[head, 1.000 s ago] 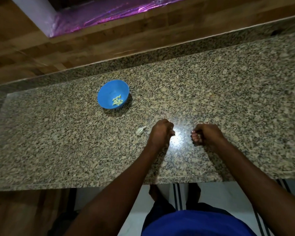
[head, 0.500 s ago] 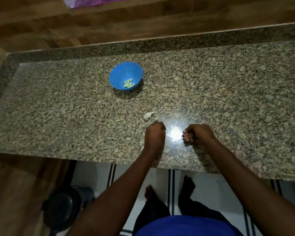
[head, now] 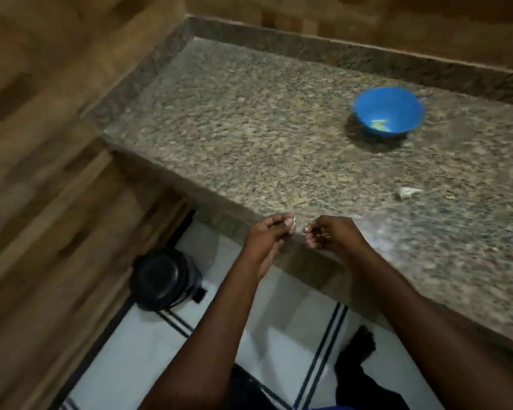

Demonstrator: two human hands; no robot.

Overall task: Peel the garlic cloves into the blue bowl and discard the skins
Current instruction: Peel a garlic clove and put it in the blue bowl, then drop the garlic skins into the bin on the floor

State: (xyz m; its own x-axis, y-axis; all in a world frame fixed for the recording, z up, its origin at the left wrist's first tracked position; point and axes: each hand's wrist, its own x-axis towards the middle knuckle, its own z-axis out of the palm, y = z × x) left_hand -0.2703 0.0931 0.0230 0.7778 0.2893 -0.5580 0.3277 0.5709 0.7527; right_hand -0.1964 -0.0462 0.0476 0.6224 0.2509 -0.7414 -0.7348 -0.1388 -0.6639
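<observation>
Since half a second ago our view has swung left and down, and both our hands have drawn back from the granite to hang over its front edge. Nearest us, our left hand [head: 268,233] has its fingers curled around something pale at the fingertips; the blur keeps us from telling whether it is garlic or skin. Our right hand [head: 328,232] sits just beside it, fingers curled in too, pinching something small and pale that we cannot make out. Below them, a dark round bin [head: 163,279] stands on the white tiled floor. Farther out on the granite counter [head: 249,137], an unpeeled garlic clove [head: 407,192] lies alone. Beyond it, near the back wall, the blue bowl [head: 388,109] holds a few peeled cloves [head: 379,124].
</observation>
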